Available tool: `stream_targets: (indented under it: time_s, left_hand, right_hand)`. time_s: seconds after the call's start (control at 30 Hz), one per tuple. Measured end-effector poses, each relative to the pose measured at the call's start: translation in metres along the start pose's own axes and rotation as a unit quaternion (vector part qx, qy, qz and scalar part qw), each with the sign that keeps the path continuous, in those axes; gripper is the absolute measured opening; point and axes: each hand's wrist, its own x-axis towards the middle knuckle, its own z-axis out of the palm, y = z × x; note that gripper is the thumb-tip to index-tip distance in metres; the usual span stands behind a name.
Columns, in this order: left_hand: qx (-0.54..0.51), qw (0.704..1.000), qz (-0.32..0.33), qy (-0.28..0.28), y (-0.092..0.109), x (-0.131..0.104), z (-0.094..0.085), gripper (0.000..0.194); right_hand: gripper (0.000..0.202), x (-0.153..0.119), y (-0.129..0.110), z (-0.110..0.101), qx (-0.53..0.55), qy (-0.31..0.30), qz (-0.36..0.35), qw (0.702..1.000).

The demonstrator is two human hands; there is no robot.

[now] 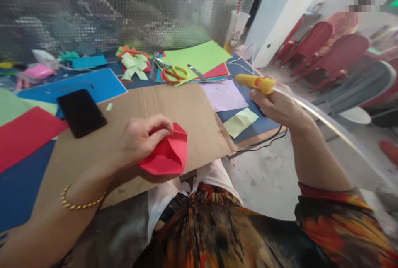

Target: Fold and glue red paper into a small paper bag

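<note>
Gluing, seemingly: left grip (143,137) pinched tight on red paper (169,154), right grip (281,106) wrapped round glue gun (256,83); next likely calls for bringing the two together.

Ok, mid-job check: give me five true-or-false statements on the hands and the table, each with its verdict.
1. The left hand holds red paper. True.
2. The right hand holds a yellow glue gun. True.
3. The tip of the glue gun touches the red paper. False: the two are well apart.
4. The red paper is spread out flat. False: it is bent into a hollow shape.
5. A red straw sticks out of the drink cup. True.
</note>
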Motion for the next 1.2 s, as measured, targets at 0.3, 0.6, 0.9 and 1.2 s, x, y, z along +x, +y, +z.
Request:
stream_targets:
  time_s: [0.3, 0.6, 0.9, 1.2]
  left_hand:
    - [0.011, 1.000, -0.003, -0.012, -0.003, -0.003, 0.004, 0.023]
    - [-0.012, 0.990, 0.129, 0.056, -0.021, -0.003, 0.013, 0.015]
    - [0.005, 0.990, 0.132, 0.043, -0.013, -0.002, 0.009, 0.015]
    - [0.006, 0.991, 0.125, 0.043, -0.017, -0.004, 0.011, 0.013]
  right_hand:
    - [0.020, 0.024, 0.035, 0.036, -0.183, -0.088, -0.057, 0.977]
    - [0.024, 0.048, 0.057, 0.058, -0.137, -0.155, -0.101, 0.973]
    - [0.036, 0.042, 0.074, 0.059, -0.064, -0.145, -0.088, 0.984]
    - [0.034, 0.038, 0.080, 0.058, -0.007, -0.117, -0.081, 0.990]
